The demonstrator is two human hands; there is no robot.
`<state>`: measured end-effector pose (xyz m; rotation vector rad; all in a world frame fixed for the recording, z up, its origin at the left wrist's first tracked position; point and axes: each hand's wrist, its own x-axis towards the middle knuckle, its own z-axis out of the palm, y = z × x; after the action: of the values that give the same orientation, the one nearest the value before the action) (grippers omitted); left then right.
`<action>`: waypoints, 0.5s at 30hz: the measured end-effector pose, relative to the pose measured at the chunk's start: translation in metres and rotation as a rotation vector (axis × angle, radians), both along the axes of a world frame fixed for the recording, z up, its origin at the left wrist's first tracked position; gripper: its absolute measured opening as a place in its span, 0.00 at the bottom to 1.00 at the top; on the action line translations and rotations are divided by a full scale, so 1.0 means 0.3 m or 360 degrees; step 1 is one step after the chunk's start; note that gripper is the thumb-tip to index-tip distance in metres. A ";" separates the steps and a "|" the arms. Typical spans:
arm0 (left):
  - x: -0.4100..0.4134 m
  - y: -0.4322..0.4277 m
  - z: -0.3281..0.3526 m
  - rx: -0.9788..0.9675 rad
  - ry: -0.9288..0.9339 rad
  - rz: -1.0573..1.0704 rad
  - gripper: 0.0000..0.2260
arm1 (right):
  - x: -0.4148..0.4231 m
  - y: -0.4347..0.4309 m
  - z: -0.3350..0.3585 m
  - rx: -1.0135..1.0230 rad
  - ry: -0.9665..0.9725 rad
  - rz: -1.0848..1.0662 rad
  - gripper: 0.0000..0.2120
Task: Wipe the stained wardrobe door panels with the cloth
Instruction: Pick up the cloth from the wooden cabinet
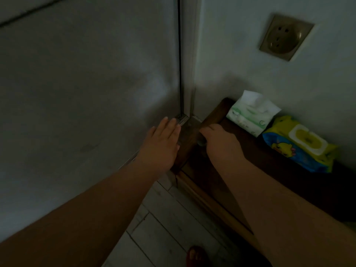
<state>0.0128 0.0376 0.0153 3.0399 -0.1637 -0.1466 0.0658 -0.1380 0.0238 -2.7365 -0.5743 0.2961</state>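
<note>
The pale grey wardrobe door panel [86, 93] fills the left half of the dim view, with a faint smudge low down near its bottom edge. My left hand [163, 143] lies flat against the door's lower right corner, fingers straight and holding nothing. My right hand [221, 145] is curled over the left edge of a dark wooden cabinet [269, 170]. A small grey wad of cloth [201, 143] shows under its fingers; most of it is hidden by the hand.
On the cabinet top by the wall sit a white-green tissue pack [250, 116] and a yellow-blue wet-wipe pack [300, 145]. A wall socket [285, 36] is above them. A narrow door frame [187, 64] divides wardrobe and wall. Pale floor tiles [169, 224] lie below.
</note>
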 end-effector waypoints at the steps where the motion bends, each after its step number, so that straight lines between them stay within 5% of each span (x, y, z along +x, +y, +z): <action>1: -0.006 0.010 0.040 -0.0026 -0.0068 0.0001 0.25 | -0.003 0.004 0.040 0.0014 -0.0028 -0.0008 0.17; 15: -0.250 0.318 0.959 0.0206 -0.0664 0.0138 0.29 | -0.198 0.300 0.954 0.0397 -0.0518 0.0069 0.11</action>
<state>-0.0623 0.1331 0.3031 3.1557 -0.0510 0.5048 0.0065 -0.0481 0.3100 -2.5443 -0.7020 -0.2045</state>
